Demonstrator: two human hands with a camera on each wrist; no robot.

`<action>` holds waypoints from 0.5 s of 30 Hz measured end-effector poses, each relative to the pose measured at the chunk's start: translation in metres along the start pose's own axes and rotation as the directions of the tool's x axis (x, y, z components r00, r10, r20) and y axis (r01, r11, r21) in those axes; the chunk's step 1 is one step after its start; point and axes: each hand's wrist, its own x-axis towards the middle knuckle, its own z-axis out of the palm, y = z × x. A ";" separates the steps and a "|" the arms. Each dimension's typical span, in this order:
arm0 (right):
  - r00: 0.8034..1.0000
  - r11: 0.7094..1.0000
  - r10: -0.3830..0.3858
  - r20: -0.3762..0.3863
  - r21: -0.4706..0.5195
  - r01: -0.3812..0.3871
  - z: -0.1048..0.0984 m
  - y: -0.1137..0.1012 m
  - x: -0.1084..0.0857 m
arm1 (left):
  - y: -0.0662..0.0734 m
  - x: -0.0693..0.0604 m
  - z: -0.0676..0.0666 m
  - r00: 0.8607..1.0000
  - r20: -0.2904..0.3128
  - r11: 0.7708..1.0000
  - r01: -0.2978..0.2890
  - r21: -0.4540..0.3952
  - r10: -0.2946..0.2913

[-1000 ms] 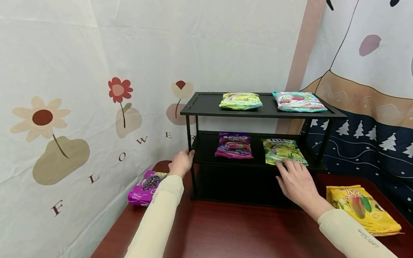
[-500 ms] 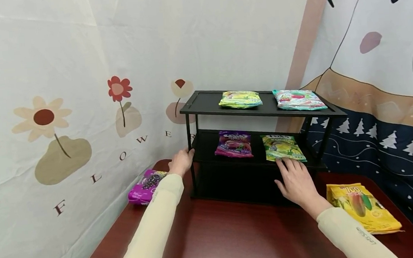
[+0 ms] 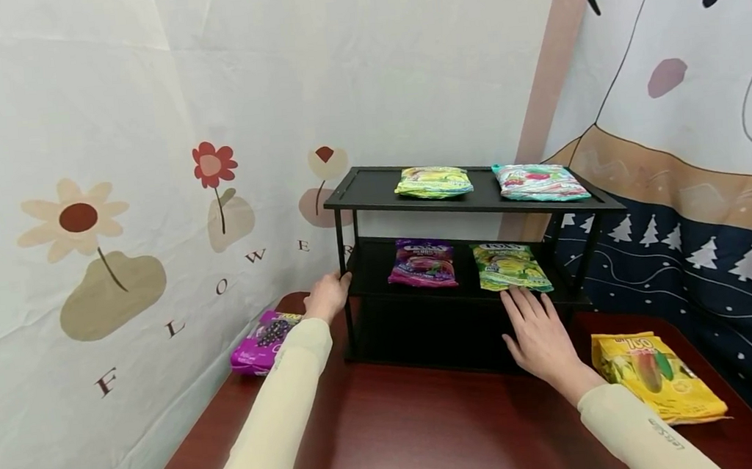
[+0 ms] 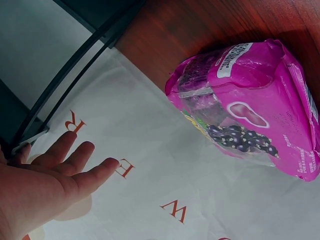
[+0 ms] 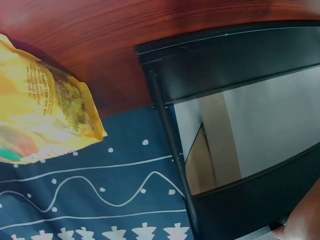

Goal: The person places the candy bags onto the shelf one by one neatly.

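Observation:
My left hand (image 3: 326,297) grips the black two-tier rack (image 3: 372,185) at its front left post, thumb and forefinger at the middle shelf's corner; in the left wrist view its other fingers (image 4: 95,175) stretch loosely outside the post. Stretched nearly straight, the fingers of my right hand (image 3: 540,343) touch the front edge of a green Fox's candy bag (image 3: 511,262) lying on the middle shelf. Left of that bag lies a purple Fox's berry candy bag (image 3: 422,262). In the right wrist view only a blurred part of the right hand (image 5: 304,220) shows.
A yellow-green bag (image 3: 434,182) and a teal-and-white bag (image 3: 540,182) lie on the rack's top. A purple grape candy bag (image 3: 265,342) sits left of the rack, a yellow mango candy bag (image 3: 662,377) right. Cloth backdrops (image 3: 139,84) hang behind the reddish-brown table (image 3: 424,429).
The green bag has shifted slightly back on the middle shelf. My right fingers have straightened and spread along its front edge. The left hand stays at the post.

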 end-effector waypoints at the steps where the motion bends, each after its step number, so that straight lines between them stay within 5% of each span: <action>1: 1.000 1.000 -0.004 -0.003 -0.001 0.004 0.001 0.000 -0.001 | 0.000 0.000 0.000 1.000 -0.002 1.000 0.000 -0.002 0.000; 8: 0.994 0.997 -0.074 -0.081 0.014 0.075 0.006 0.007 -0.014 | -0.002 0.001 0.002 1.000 0.007 1.000 0.006 -0.027 -0.006; 15: 0.966 0.986 -0.168 -0.195 -0.008 0.169 0.013 0.019 -0.034 | -0.002 0.001 0.002 1.000 0.015 1.000 0.005 -0.025 -0.004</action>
